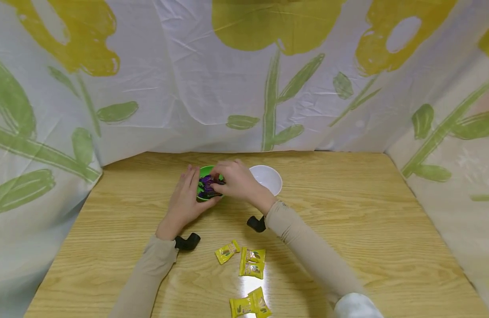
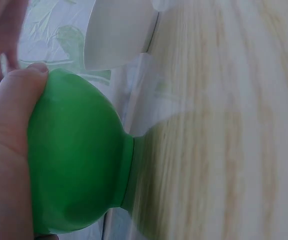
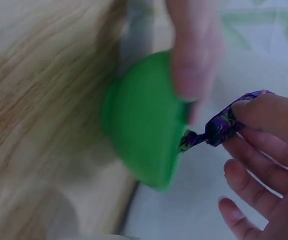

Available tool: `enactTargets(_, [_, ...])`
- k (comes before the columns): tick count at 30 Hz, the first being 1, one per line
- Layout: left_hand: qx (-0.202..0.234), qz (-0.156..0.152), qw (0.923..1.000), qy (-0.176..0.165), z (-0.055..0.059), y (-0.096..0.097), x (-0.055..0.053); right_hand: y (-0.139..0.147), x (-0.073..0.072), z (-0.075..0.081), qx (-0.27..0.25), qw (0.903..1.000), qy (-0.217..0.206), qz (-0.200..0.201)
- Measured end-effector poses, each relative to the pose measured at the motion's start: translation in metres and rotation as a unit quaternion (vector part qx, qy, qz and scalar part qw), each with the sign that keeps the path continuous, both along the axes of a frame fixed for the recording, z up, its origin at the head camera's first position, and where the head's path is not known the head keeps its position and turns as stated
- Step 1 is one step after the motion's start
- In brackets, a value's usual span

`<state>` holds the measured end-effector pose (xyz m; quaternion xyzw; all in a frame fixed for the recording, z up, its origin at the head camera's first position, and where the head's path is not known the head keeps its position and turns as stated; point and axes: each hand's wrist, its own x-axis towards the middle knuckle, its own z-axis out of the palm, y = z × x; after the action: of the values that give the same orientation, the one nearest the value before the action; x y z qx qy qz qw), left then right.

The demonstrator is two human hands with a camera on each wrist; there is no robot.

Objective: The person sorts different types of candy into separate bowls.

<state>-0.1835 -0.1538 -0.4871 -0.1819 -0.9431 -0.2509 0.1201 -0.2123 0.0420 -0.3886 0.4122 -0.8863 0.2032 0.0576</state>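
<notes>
A plain beige left sleeve [image 1: 146, 269] creases loosely toward its cuff; the matching right sleeve [image 1: 312, 251] wrinkles near the wrist and meets whitish fabric [image 1: 356, 305] farther up. A stubby, bent black piece [image 1: 188, 242] juts beside the left cuff, a similar black stub [image 1: 257, 223] beside the right.

We count one green bowl [image 2: 79, 155], one white bowl [image 1: 267, 179], five yellow packets [image 1: 227, 252], two black fittings [image 1: 188, 242], one table [image 1: 347, 212], one left hand [image 1: 184, 199] and one right hand [image 1: 237, 182]. We see one purple sweet [image 3: 223, 125] clearly; we cannot tell how many more lie in the green bowl.
</notes>
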Motion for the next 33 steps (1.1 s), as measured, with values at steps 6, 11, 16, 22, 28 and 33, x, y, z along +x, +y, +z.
enactTargets(6, [0.000,0.001,1.0000,-0.002,0.001,0.001,0.001,-0.008,-0.014,-0.013,0.077,0.9969,0.001,-0.015])
enactTargets(11, [-0.001,-0.002,1.0000,0.010,0.000,0.000,0.000,-0.015,-0.021,-0.020,0.140,0.9897,0.022,-0.024])
enactTargets(16, [-0.002,-0.002,0.9999,0.011,-0.001,0.000,-0.001,-0.019,-0.027,-0.029,0.165,0.9856,0.020,-0.031])
enactTargets(22, [-0.001,-0.004,1.0000,0.007,-0.001,0.001,-0.002,-0.021,-0.030,-0.038,0.170,0.9849,0.010,-0.032])
enactTargets(28, [-0.004,-0.002,1.0000,0.002,-0.001,0.000,-0.002,-0.022,-0.029,-0.037,0.162,0.9865,0.002,-0.026])
enactTargets(33, [-0.001,-0.002,1.0000,0.005,-0.001,-0.001,-0.002,-0.021,-0.025,-0.030,0.148,0.9887,-0.008,-0.023])
